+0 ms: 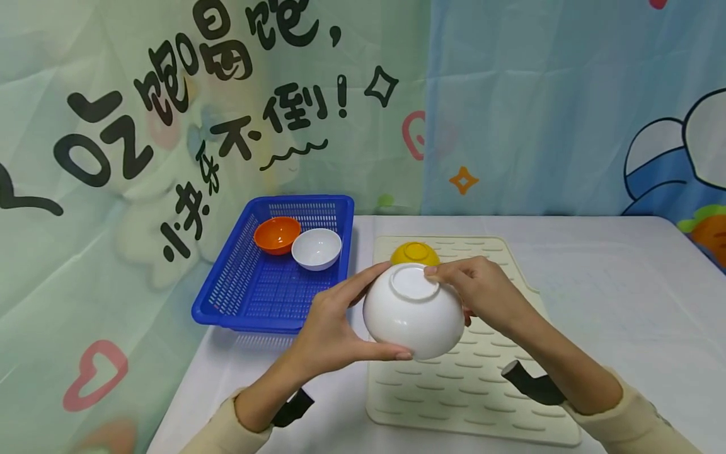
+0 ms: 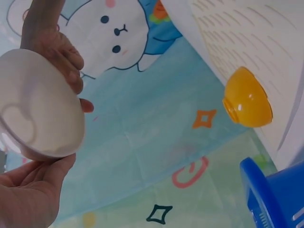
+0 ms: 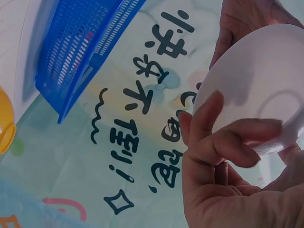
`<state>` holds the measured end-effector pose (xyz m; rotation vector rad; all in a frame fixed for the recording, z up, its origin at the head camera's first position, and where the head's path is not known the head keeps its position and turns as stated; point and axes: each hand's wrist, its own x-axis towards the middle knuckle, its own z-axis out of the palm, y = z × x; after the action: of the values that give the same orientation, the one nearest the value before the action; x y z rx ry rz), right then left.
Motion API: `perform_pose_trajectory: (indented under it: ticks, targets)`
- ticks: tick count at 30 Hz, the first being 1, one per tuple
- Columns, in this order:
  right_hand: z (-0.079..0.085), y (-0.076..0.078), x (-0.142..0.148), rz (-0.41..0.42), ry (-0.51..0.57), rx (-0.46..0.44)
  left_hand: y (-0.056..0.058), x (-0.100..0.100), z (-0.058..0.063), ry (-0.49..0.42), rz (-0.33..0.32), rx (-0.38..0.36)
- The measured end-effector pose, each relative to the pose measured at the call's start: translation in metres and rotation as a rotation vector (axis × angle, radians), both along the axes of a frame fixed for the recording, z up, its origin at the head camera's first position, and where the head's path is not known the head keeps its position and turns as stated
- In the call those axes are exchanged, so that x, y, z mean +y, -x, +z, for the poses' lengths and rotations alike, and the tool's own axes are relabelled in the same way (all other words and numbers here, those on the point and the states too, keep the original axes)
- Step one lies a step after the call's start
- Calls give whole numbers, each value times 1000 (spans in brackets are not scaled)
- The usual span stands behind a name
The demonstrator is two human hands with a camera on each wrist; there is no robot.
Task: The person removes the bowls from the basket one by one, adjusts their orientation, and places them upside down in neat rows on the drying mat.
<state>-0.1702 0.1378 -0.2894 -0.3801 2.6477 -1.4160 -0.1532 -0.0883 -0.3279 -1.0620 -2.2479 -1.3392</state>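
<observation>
Since the cream mat [image 1: 471,391] lies flat on the worktop [image 1: 624,302], use it as landmark. Left of mat, toward its far end: blue basket [image 1: 249,323], slatted walls, probably there to stop bowls straying. In it, at its far part, orange bowl [image 1: 277,236] and, right of that, small white bowl [image 1: 316,249], both open side up, so likely sitting on their own bases. Touching or just apart, can't tell.

Next, your left hand [image 1: 331,328], raised above the mat's left edge. Spread wide: thumb under the near side of the big white bowl [image 1: 414,321], fingers round its left side. Wide span looks needed since the bowl is broad and smooth; probably carries most of the weight.

Big white bowl itself: up in the air over the mat, touching only your hands, tilted with base ring toward you and mouth facing away. Base-out hold likely leaves the foot ring free to touch.

Behind it, on the far part of the mat: yellow bowl [image 1: 405,253], upside down, rim on the ridges, probably steadier on that wider edge.

Last, your right hand [image 1: 484,293], above the mat's right half. Fingers bent, only partly open, gripping the same bowl: one fingertip on the base ring, others by the right wall. Seems to steady and tilt it against the left. Exact pressure: can't tell.
</observation>
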Motion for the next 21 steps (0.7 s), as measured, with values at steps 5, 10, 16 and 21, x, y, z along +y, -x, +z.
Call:
perform_pose_trajectory:
  ticks: [5, 10, 16, 21]
  targets:
    - [0, 2, 8, 0, -15, 46, 7, 9, -2, -27, -11, 13]
    - [5, 8, 22, -39, -48, 123, 23, 27, 0, -78, -16, 64]
    - [8, 16, 41, -82, 15, 219, 44, 55, 1, -112, 29, 128]
    - [8, 23, 58, -118, 53, 348, 62, 80, 5, -134, 47, 164]
